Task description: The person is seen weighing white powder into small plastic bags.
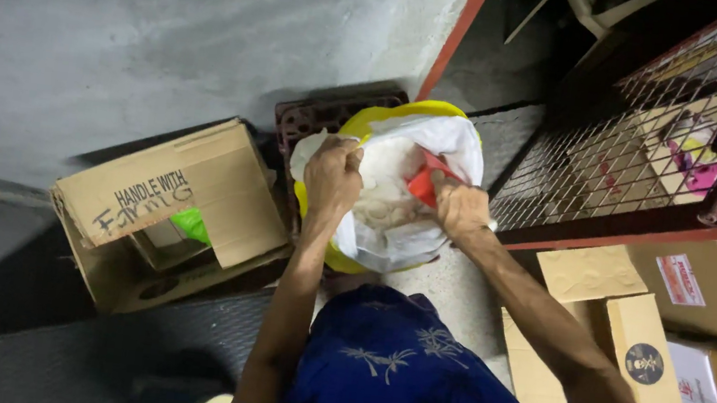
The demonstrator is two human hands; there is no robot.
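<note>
A yellow bin [406,109] stands on the floor against the grey wall, lined with a white plastic bag [447,144] full of pale scraps. My left hand [332,175] grips the bag's left edge at the rim. On the right side, my right hand [460,207] holds the bag's edge together with a red piece [425,185] pinched against it. Both arms reach down over my blue patterned shorts [396,379].
An open cardboard box [162,205] with a green item inside lies left of the bin. A dark crate [319,115] sits behind the bin. A metal mesh gate [658,138] with a padlock stands at right, with more cardboard boxes [633,345] below it.
</note>
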